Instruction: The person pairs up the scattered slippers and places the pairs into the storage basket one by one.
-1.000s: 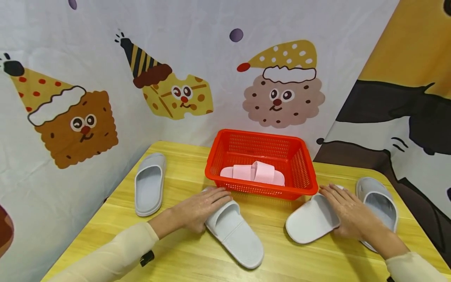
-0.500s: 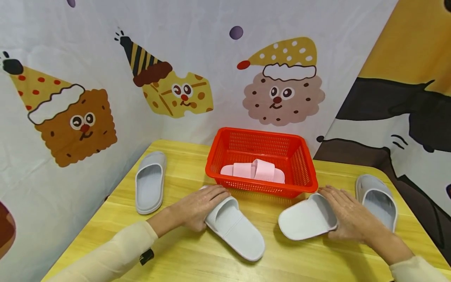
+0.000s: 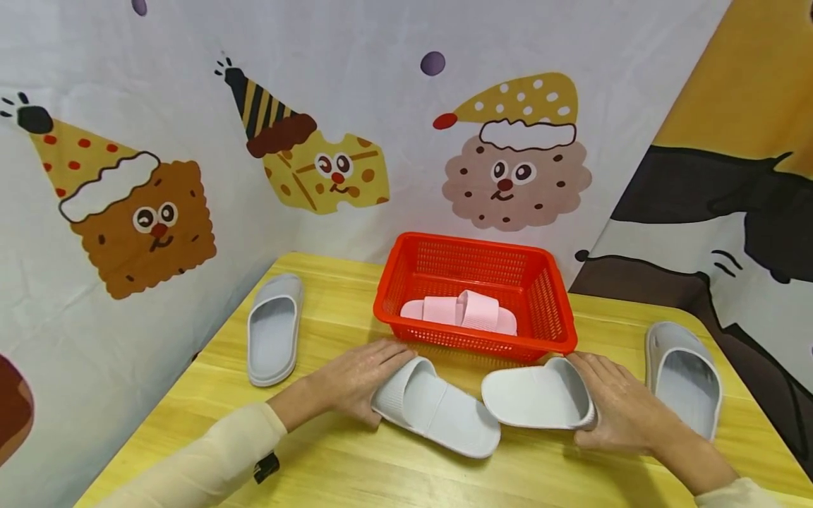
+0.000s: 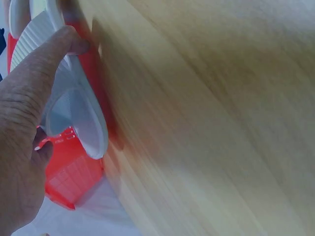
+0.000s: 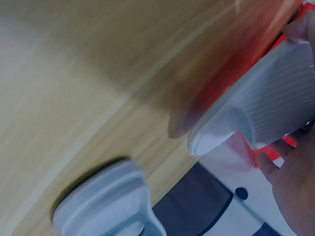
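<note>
In the head view my left hand (image 3: 358,381) grips one light-grey slide slipper (image 3: 454,420) by its strap end. My right hand (image 3: 625,406) grips a matching slide slipper (image 3: 527,396) the same way. Their heels point inward and lie close together before the red basket. In the left wrist view my thumb lies along the slipper's sole edge (image 4: 91,108), with fingers at the far side. The right wrist view has the other slipper (image 5: 280,88) between thumb and fingers, seemingly just off the table.
A red plastic basket (image 3: 473,341) stands at the back of the wooden table (image 3: 330,303), with pink slippers (image 3: 478,310) inside. A grey closed-toe slipper (image 3: 273,335) lies at the left. Another grey closed-toe slipper (image 3: 687,384) lies at the right, beyond my right hand.
Both light-grey slide slippers have turned in my hands so their heels swing toward each other. The right one has moved left. The basket and closed-toe slippers stay put.
</note>
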Tool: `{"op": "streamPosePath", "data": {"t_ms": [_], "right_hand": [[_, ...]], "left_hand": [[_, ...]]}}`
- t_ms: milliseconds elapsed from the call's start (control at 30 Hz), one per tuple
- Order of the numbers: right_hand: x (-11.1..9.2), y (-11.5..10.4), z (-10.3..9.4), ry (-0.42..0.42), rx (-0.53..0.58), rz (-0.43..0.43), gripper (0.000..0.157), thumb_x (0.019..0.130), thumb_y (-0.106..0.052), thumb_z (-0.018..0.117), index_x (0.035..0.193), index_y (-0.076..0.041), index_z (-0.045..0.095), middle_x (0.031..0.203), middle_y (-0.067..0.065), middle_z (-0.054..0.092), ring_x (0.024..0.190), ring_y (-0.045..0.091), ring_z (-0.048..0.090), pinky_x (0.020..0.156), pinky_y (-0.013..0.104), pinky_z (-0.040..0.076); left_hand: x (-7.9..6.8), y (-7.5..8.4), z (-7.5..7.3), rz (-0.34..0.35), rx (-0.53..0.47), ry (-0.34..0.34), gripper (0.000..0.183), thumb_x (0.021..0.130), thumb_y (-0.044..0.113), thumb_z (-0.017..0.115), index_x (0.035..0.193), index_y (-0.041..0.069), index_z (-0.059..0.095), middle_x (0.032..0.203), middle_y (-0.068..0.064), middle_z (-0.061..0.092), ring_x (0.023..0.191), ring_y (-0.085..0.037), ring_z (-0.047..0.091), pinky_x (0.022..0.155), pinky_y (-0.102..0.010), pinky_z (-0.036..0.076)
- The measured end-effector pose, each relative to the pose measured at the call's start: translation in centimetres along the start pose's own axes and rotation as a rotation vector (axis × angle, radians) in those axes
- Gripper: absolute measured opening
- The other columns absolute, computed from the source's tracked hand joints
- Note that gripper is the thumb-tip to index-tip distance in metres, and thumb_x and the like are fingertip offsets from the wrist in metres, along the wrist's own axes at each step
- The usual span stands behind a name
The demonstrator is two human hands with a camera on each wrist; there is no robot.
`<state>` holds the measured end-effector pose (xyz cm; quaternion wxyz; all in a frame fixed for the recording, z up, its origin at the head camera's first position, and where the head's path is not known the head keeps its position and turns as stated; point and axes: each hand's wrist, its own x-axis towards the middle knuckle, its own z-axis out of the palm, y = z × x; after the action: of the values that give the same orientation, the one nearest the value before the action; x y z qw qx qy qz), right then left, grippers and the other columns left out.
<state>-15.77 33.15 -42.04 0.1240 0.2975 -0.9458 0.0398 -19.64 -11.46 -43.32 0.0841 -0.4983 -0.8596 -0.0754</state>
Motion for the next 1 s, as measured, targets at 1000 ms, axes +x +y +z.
{"op": "streamPosePath", "data": {"t_ms": [1000], "right_hand": [[2.9, -6.5, 1.3, 0.198, 0.029, -0.150, 0.102, 0.047, -0.073, 0.063, 0.126, -0.011, 0.051, 0.111, -0.001, 0.048, 0.099, 0.017, 0.041, 0.081, 0.040, 0.034]], "left_hand": [[1.0, 1.7, 0.3, -0.069, 0.033, 0.037, 0.108, 0.045, 0.062, 0.071, 0.134, 0.012, 0.036, 0.116, 0.002, 0.045, 0.102, -0.014, 0.044, 0.091, -0.032, 0.039]]}}
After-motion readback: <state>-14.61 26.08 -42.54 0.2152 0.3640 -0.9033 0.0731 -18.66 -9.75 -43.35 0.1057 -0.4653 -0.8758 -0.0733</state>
